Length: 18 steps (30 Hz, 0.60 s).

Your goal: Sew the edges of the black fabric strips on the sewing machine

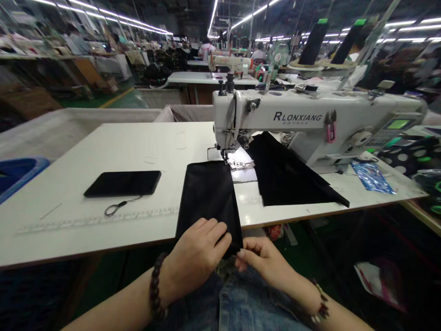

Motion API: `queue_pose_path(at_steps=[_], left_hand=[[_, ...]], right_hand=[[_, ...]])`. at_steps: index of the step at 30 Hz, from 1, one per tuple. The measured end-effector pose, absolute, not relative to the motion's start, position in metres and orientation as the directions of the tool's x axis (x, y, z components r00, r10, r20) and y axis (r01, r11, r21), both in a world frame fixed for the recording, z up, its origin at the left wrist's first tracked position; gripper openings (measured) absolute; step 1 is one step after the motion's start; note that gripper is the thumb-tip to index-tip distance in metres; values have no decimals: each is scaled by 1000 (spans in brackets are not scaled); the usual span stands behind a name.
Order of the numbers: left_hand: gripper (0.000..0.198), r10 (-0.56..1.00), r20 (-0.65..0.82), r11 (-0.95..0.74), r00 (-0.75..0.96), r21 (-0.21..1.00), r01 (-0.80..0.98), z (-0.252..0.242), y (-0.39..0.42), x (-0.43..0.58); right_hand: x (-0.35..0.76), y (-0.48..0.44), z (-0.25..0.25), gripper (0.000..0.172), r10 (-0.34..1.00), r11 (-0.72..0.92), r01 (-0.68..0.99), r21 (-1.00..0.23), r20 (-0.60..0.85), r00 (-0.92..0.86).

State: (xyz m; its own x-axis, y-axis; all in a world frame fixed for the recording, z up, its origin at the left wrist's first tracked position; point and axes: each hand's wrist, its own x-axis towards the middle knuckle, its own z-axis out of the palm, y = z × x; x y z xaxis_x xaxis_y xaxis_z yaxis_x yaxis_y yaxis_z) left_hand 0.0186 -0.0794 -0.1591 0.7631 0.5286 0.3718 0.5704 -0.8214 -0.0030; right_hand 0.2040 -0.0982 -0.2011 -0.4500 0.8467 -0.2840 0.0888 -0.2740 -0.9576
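A black fabric piece [208, 193] lies on the white table, its far edge at the needle of the sewing machine [275, 115] and its near end hanging over the table's front edge. My left hand [200, 250] rests on the near part of this fabric, fingers curled onto it. At the fabric's near right corner, my right hand [263, 262] pinches the edge between thumb and fingers. A second black fabric piece [289, 177] is spread under the machine arm, right of the needle.
On the table's left lie a black phone [124, 183] with a ring strap [112, 209] and a ruler scale [99, 220]. Pink thread snips [330, 128] hang on the machine. A blue packet [372, 177] lies at right. A blue tub [20, 172] stands far left.
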Motion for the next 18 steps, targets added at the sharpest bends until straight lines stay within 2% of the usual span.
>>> queue_pose_path(at_steps=[2, 4, 6, 10, 18], left_hand=[[19, 525, 522, -821, 672, 104, 561, -163, -83, 21], [18, 546, 602, -814, 582, 219, 537, -167, -85, 21], [20, 557, 587, -818, 587, 267, 510, -171, -86, 22], [21, 528, 513, -847, 677, 259, 464, -175, -85, 23], [17, 523, 471, -850, 710, 347, 396, -181, -85, 23]], right_hand=[[205, -99, -201, 35, 842, -276, 82, -958, -282, -460], [206, -99, -200, 34, 836, -288, 74, -955, -288, -467], [207, -100, -200, 34, 835, -289, 68, -955, -286, -471], [208, -99, -201, 33, 832, -277, 66, -958, -274, -483], [208, -99, -199, 31, 823, -256, 74, -964, -258, -507]])
